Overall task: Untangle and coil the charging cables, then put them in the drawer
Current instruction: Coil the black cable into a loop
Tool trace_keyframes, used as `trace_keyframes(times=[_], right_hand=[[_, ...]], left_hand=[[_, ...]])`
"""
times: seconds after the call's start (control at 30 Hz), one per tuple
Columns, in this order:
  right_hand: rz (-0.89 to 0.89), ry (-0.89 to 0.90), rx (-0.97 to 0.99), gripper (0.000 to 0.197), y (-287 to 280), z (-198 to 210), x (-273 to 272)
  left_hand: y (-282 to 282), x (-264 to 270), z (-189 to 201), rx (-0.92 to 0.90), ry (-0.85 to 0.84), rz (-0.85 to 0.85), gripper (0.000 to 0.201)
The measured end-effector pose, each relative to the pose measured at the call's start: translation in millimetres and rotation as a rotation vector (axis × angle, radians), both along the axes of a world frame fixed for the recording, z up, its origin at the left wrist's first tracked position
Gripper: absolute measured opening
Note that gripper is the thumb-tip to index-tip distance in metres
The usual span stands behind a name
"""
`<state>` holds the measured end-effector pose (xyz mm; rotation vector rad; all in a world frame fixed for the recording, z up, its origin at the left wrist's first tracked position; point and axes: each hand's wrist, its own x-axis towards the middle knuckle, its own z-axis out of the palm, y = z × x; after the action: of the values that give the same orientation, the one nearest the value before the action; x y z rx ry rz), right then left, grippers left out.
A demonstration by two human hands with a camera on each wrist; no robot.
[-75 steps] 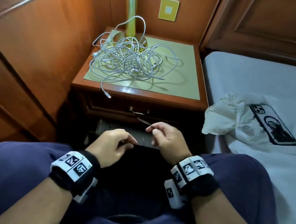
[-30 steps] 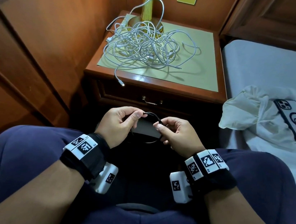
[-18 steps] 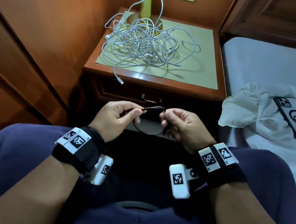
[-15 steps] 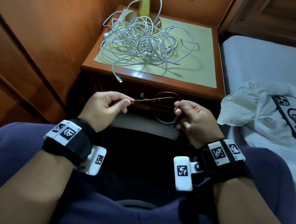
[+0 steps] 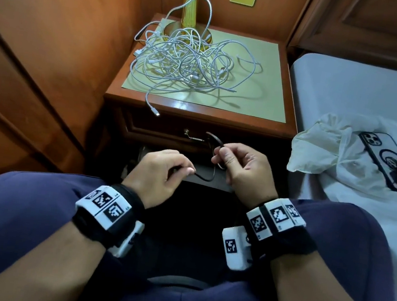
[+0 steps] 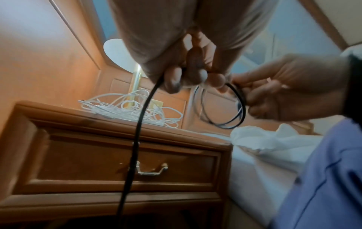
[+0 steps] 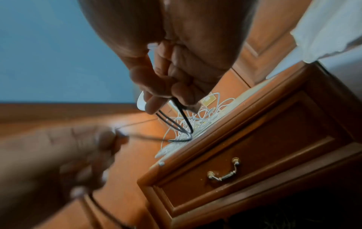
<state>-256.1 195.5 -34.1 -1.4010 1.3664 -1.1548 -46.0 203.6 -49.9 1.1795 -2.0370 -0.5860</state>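
A thin black cable (image 5: 208, 175) runs between my two hands above my lap. My right hand (image 5: 241, 163) pinches its small coiled loops (image 6: 238, 108) between thumb and fingers. My left hand (image 5: 161, 173) pinches the straight run of the black cable (image 6: 137, 139), whose tail hangs down in front of the drawer. A tangled heap of white charging cables (image 5: 186, 60) lies on the nightstand top (image 5: 258, 90), one plug end dangling over its front edge. The drawer (image 6: 121, 162) below is closed, its metal handle (image 7: 223, 173) showing.
A gold lamp stem (image 5: 192, 0) stands behind the white heap. Wood panelling (image 5: 53, 55) walls the left side. The bed (image 5: 363, 96) at right carries a crumpled white cloth (image 5: 319, 146) and a phone (image 5: 390, 160). My knees in blue trousers (image 5: 33, 204) fill the foreground.
Both hands dropped slightly and came closer together. The left hand slid along the black cable toward the right, and another turn lies on the loop that the right hand holds.
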Motion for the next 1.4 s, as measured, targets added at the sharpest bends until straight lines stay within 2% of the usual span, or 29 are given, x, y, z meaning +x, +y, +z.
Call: trace_keyframes(times=[0.13,0.27,0.37,0.47,0.6,0.7,0.8,0.9,1.0,1.13,1.27,1.4], right_hand=[[0.082,0.145,0.077,0.018,5,-2,5],[0.190,0.007,0.230,0.019,11,3,13],[0.209,-0.092,0.304,0.022,12,7,17],[0.234,-0.110,0.338,0.026,10,8,17],[0.245,-0.169,0.371,0.026,8,7,14],[0.231,-0.184,0.370,0.026,7,6,13],[0.253,-0.151,0.381,0.027,5,5,11],[0.338,-0.063,0.336,0.018,2,11,10],[0.351,0.002,0.227,0.014,-2,18,12],[0.243,-0.048,0.076,0.020,-2,42,13],[0.185,-0.172,-0.004,0.024,5,90,0],[0.199,-0.129,-0.017,0.028,-9,142,-25]], left_hand=[[1,-6,6,0.002,0.119,0.044,0.006],[1,0,5,0.067,0.219,0.142,0.008],[1,-1,5,0.053,0.234,0.198,0.007],[-1,-3,2,0.043,0.227,0.245,0.003],[-2,-6,0,0.168,0.228,0.146,0.024],[-3,-7,0,0.282,0.278,0.085,0.019],[-4,-6,0,0.292,0.288,0.096,0.017],[-9,-3,8,0.271,0.271,0.131,0.015],[-12,-4,23,0.228,0.311,0.169,0.012],[-16,-21,60,0.184,0.479,0.237,0.007],[-22,-47,108,0.060,0.469,0.237,0.010],[-42,-69,150,-0.083,0.454,0.157,0.009]])
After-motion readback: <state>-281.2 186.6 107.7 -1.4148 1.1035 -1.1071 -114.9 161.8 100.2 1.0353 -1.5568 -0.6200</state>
